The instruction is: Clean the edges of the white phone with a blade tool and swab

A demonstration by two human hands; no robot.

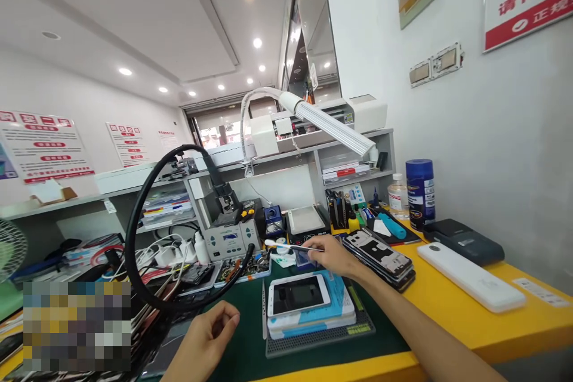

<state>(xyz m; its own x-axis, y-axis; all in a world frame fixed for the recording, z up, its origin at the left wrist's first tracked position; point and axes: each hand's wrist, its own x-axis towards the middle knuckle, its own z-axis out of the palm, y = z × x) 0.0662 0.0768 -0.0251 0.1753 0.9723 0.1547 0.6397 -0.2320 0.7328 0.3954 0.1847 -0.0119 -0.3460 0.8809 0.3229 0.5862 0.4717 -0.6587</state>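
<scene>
My right hand [329, 253] is closed on a slim white-tipped stick [286, 245], held roughly level beyond the phone; its exact kind is hard to tell. On the near left, my left hand [210, 331] rests with its fingers curled in and nothing visible in them. Between the hands, a white smartphone [299, 294] lies face up with a dark screen. It sits on blue-and-white boxes [313, 327], which rest on a grey perforated mat [320, 340]. A thin metal strip [264, 310] lies along the left side of the boxes.
A black hose [134, 233] arches from the grey rework station [228, 242] across the left side. Stacked phone parts [380, 259] lie right of my right hand. A white power bank-like slab [470, 277] and blue canister [421, 194] stand further right. A parts tray [244, 268] lies behind.
</scene>
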